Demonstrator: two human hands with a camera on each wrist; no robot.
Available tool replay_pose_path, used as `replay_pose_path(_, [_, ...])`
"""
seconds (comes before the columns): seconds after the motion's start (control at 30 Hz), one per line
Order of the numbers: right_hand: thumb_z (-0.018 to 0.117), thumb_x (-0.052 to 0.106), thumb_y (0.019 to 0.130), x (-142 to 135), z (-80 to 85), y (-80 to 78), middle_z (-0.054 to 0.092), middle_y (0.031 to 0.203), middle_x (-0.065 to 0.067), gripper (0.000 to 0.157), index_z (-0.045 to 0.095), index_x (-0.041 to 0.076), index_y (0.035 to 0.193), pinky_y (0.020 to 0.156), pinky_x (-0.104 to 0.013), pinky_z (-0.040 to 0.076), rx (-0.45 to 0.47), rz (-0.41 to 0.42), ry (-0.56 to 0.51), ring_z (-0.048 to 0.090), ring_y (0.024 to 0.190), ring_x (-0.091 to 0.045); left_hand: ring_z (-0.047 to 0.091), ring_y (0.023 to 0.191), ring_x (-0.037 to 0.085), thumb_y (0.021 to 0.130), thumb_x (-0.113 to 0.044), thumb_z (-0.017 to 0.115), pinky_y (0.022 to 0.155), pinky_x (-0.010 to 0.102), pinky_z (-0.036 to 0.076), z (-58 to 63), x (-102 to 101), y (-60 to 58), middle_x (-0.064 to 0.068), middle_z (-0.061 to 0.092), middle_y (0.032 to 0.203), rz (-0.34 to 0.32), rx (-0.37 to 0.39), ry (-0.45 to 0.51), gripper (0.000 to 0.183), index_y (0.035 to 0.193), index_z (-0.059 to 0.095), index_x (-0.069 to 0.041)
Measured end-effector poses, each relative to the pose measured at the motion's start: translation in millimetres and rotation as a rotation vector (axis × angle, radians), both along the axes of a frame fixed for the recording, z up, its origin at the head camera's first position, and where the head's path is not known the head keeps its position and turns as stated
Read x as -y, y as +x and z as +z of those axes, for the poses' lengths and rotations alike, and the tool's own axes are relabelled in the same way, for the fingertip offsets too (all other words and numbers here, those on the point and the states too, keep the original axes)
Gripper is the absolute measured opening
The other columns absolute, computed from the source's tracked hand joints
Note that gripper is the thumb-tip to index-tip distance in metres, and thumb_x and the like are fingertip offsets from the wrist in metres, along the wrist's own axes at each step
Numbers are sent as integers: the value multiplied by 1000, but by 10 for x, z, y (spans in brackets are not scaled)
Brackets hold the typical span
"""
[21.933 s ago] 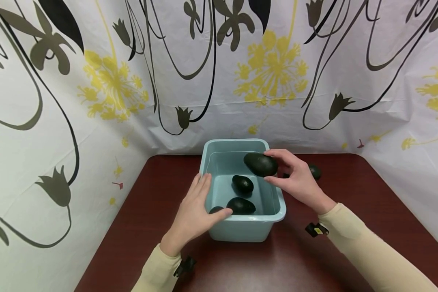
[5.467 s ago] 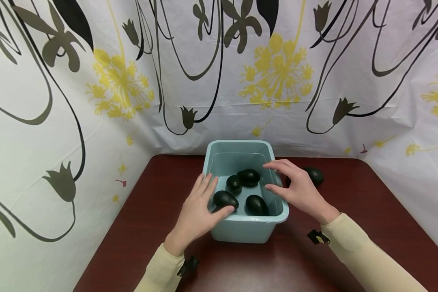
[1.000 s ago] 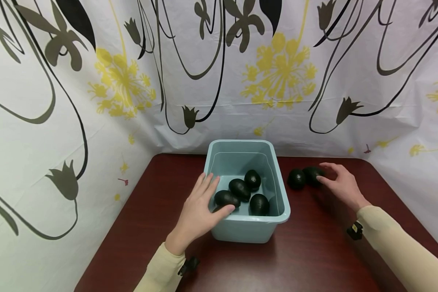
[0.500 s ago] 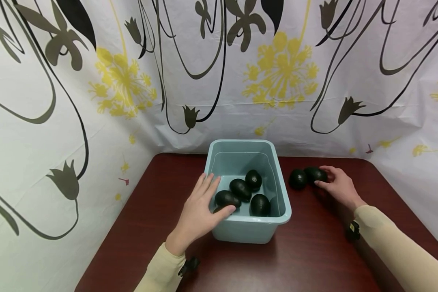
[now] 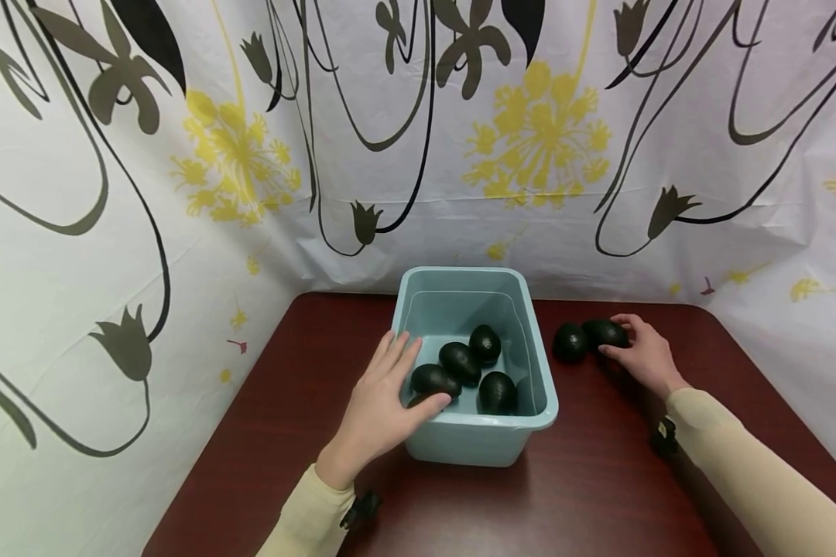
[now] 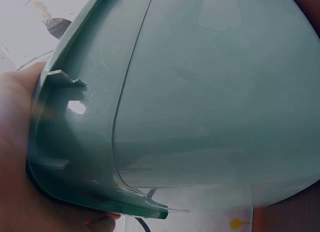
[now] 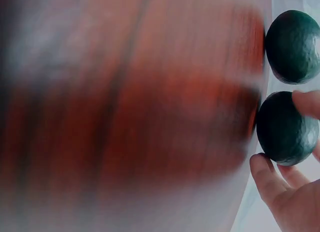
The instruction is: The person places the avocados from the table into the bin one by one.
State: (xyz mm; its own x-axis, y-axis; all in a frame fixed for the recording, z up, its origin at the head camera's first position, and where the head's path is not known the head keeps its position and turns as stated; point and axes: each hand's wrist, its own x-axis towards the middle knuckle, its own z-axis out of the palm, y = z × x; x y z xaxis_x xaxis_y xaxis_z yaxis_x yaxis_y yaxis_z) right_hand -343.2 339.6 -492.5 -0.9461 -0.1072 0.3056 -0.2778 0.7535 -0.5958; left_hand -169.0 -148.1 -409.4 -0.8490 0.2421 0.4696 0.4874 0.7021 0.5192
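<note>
My left hand (image 5: 379,414) rests on the near left corner of a light blue plastic tub (image 5: 467,443), fingers extended along the left rim and thumb over the front rim. In the left wrist view that hand (image 6: 15,122) lies against the tub's rim (image 6: 215,102). Several dark green avocados (image 5: 460,363) lie inside the tub, one partly hidden by my left thumb. Right of the tub, my right hand (image 5: 644,360) grips an avocado (image 5: 601,333) at the table surface. Thumb and fingers flank this avocado (image 7: 282,129) in the right wrist view.
Another avocado (image 5: 569,343) sits between the tub and the gripped one, close beside it. The dark red-brown table (image 5: 585,480) extends in front of the tub. A patterned white curtain (image 5: 418,224) hangs directly behind the table and along its left side.
Since the oldest frame more avocados have come into the tub. Over the last second my right hand has closed its fingers round an avocado on the table. My left hand stays put.
</note>
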Motion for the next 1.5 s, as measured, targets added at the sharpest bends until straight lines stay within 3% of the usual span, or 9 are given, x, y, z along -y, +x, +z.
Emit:
replay_pose_path(0.5, [82, 30, 86, 36, 22, -52, 62, 119, -29, 58, 56, 7, 132, 85, -60, 43, -2, -42, 50, 57, 106, -45, 16, 153, 25, 88, -73, 58, 110, 60, 33, -9, 3, -5, 2, 30, 162, 1, -4, -6, 89, 156, 40, -18])
replay_pose_path(1.07, [80, 35, 88, 22, 101, 158, 66, 114, -28, 55, 59, 8, 131, 71, -40, 45, 35, -26, 74, 60, 94, -36, 17, 152, 25, 88, -73, 57, 110, 59, 33, 14, -4, 6, 2, 31, 162, -1, 1, 0, 92, 157, 38, -15])
replay_pose_path(1.5, [80, 38, 87, 0, 117, 325, 67, 116, -28, 56, 59, 8, 130, 75, -45, 46, 32, -40, 81, 62, 100, -40, 17, 152, 24, 88, -74, 56, 112, 57, 32, -6, -4, 2, 2, 31, 162, 8, -5, -10, 92, 156, 39, -15])
